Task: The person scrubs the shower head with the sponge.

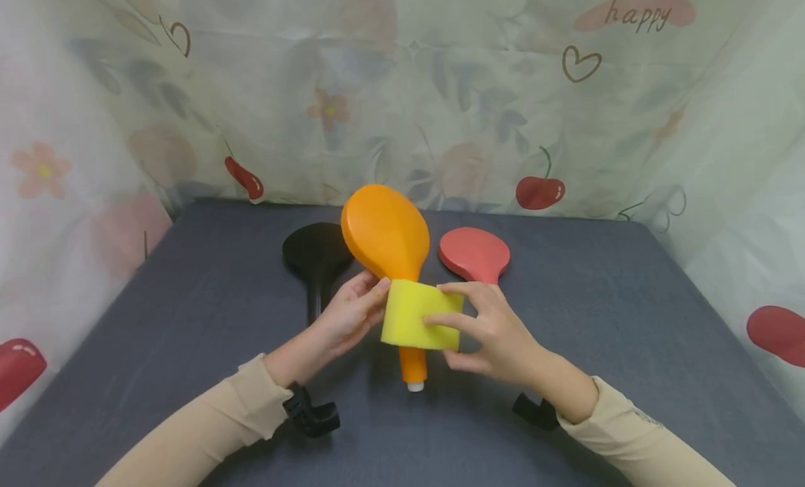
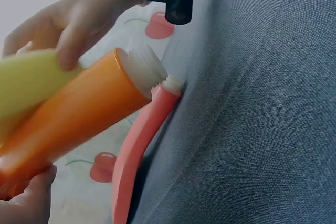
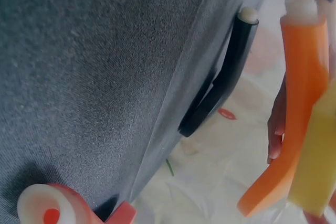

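An orange handheld shower head is held up off the table, tilted, its round head at the top and a white threaded end at the bottom. My left hand grips it around the neck, with the fingers partly hidden behind it. Pressed along the handle's front is a yellow sponge, which covers much of the handle in the head view. My right hand pinches that sponge from the right, fingers spread over its face and edge. In the right wrist view the sponge lies beside the orange handle.
A black shower head lies on the dark grey table behind my left hand. Behind my right hand lies a pinkish-red shower head. A patterned curtain encloses the back and sides. Black camera mounts sit at both wrists.
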Action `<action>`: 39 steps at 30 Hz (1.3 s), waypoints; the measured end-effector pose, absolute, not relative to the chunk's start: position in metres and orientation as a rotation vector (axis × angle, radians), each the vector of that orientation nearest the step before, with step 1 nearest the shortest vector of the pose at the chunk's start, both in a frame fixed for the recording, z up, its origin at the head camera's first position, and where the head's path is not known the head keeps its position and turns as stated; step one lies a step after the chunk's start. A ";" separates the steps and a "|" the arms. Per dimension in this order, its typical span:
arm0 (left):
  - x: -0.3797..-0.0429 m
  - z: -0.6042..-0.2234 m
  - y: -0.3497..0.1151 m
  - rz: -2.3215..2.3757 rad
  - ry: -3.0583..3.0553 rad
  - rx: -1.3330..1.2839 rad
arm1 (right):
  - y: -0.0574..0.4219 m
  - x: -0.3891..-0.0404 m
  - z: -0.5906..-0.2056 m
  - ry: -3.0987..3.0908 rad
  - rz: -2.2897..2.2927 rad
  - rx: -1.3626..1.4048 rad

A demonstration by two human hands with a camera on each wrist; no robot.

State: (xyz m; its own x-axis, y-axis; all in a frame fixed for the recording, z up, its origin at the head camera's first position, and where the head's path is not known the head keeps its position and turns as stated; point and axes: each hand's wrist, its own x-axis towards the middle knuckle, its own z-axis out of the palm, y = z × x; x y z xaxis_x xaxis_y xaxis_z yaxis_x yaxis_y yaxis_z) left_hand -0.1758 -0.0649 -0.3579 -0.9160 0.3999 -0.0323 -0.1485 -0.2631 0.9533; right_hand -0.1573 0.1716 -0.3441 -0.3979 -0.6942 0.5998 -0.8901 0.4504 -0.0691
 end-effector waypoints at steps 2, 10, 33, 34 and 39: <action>-0.175 -0.358 -0.065 2.216 1.648 0.324 | 0.171 -0.159 -0.343 -2.216 0.555 1.287; -0.177 -0.356 -0.066 2.216 1.631 0.362 | 0.170 -0.159 -0.346 -2.196 0.547 1.337; -0.181 -0.352 -0.065 2.304 1.762 0.086 | 0.165 -0.147 -0.349 -2.124 0.418 1.611; -0.181 -0.352 -0.065 2.306 1.758 0.085 | 0.165 -0.148 -0.349 -2.128 0.416 1.601; -0.182 -0.351 -0.065 2.309 1.748 0.080 | 0.164 -0.152 -0.346 -2.165 0.429 1.473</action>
State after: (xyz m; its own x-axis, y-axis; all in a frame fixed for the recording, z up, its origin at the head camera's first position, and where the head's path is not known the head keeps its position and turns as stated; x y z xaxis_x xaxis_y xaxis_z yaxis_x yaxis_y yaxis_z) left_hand -0.1815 -0.0649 -0.3507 -0.9688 0.2256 -0.1024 -0.1598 -0.2533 0.9541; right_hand -0.1516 0.1638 -0.3456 -0.3026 -0.7770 0.5519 -0.9289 0.3702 0.0118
